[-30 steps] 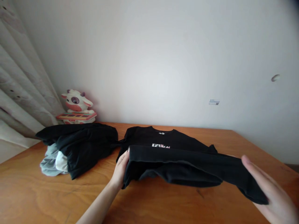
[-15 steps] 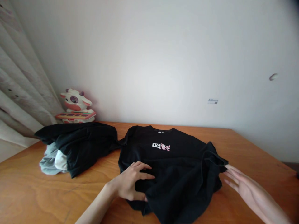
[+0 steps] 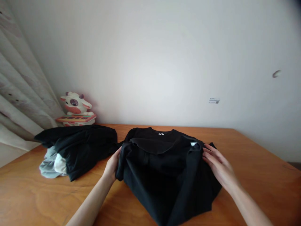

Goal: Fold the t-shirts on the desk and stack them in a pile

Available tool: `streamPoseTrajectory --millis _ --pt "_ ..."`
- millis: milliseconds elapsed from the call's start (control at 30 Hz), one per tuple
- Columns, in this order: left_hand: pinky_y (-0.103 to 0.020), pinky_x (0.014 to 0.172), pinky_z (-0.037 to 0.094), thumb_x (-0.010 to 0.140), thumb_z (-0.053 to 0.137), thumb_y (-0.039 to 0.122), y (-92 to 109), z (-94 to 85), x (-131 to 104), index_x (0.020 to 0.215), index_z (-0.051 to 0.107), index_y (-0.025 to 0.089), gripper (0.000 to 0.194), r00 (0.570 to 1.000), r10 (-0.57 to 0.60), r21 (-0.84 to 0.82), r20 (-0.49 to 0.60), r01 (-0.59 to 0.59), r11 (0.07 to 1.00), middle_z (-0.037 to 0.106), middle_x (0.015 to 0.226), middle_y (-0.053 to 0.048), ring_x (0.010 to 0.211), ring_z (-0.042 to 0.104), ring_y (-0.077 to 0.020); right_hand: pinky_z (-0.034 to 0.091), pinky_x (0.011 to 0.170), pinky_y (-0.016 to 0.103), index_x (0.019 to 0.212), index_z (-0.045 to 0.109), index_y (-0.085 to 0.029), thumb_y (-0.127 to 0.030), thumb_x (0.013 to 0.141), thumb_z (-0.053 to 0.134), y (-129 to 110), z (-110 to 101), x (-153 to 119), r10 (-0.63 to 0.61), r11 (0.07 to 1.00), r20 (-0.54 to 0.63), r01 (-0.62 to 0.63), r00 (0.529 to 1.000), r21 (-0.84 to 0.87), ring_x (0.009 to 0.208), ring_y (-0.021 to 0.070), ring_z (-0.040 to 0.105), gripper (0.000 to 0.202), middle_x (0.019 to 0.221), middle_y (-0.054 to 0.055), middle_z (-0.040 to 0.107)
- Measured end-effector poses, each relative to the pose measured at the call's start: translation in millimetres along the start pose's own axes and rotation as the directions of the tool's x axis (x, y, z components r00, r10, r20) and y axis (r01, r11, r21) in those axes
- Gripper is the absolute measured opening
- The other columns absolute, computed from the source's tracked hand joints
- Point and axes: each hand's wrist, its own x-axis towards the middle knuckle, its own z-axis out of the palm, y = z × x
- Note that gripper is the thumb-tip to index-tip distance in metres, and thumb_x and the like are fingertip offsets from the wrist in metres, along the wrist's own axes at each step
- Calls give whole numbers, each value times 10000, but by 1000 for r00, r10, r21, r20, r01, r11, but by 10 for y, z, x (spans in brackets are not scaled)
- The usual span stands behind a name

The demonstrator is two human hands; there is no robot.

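A black T-shirt lies at the middle of the wooden table, its neckline toward the wall and its lower part lifted and bunched. My left hand grips the shirt's left side, the fingers partly hidden behind the cloth. On the other side my right hand has its fingers closed on the raised fabric, near a small white tag. The chest print is covered by the lifted cloth.
To the left lies a heap of black clothing with grey cloth and white cloth beneath. A cow-shaped toy keyboard stands behind it by the curtain. The wooden table meets the wall.
Both hands have moved up, the left one outward to the shirt's left side and the right one inward. The shirt's lower part has risen and now covers the print.
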Motion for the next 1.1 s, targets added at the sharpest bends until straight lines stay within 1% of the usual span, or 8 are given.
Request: streamPoseTrajectory --millis 133,233,333,400,533,733,900,1100 --pt "-381 848 576 860 633 524 65 -51 10 1039 675 208 365 939 341 239 -36 -323 916 740 1024 -88 970 716 -261 562 946 429 1164 658 -235 -679 681 744 237 244 143 -43 964 -1 42 999 -263 1067 293 699 661 1198 126 728" --pt "-397 974 516 861 700 413 41 -86 -104 1025 692 229 246 636 699 543 326 -732 413 729 1099 -85 1080 668 -269 578 830 406 1162 671 -238 -700 745 659 338 244 96 -49 878 92 87 995 -471 874 263 714 623 1016 81 753" --pt "-407 1040 481 885 631 192 -19 -37 -265 1252 654 282 379 348 463 414 815 -909 -45 724 1238 -69 1144 648 -254 563 816 380 1168 688 -252 -681 749 671 362 201 16 -45 800 166 135 985 -585 850 254 700 600 956 51 750" --pt "-421 1049 481 841 572 105 -55 34 -359 1479 491 298 671 282 219 316 934 -939 -135 677 1362 -69 1184 626 -259 554 829 369 1196 690 -258 -637 731 708 372 187 -21 -58 774 225 186 973 -605 837 242 686 600 959 41 746" --pt "-460 1016 497 718 587 96 -62 115 -446 1500 471 278 811 331 38 332 943 -923 -196 666 1350 -77 1146 614 -291 544 825 362 1157 722 -253 -593 778 653 382 191 -50 -71 810 255 205 964 -549 794 227 669 513 872 27 731" --pt "-417 945 522 898 664 313 52 -85 -322 1259 665 264 365 371 275 453 887 -817 -356 674 1199 -87 1066 629 -266 535 850 386 958 732 -222 -698 707 677 260 192 -53 -56 925 -11 48 998 -377 926 284 688 541 956 81 762" --pt "-418 926 522 908 686 525 116 -227 -203 1297 643 242 483 394 290 485 872 -775 -405 682 1213 -93 1065 635 -273 498 840 400 912 675 -207 -820 686 606 232 102 4 -43 958 -320 -53 946 -283 900 290 655 657 838 64 723" --pt "-365 794 518 948 667 455 44 -220 -190 1135 719 266 271 432 178 466 884 -795 -389 705 953 -44 877 644 -229 506 764 374 893 661 -228 -798 660 658 280 70 22 -53 941 -248 -35 967 -338 820 262 642 616 780 25 679"
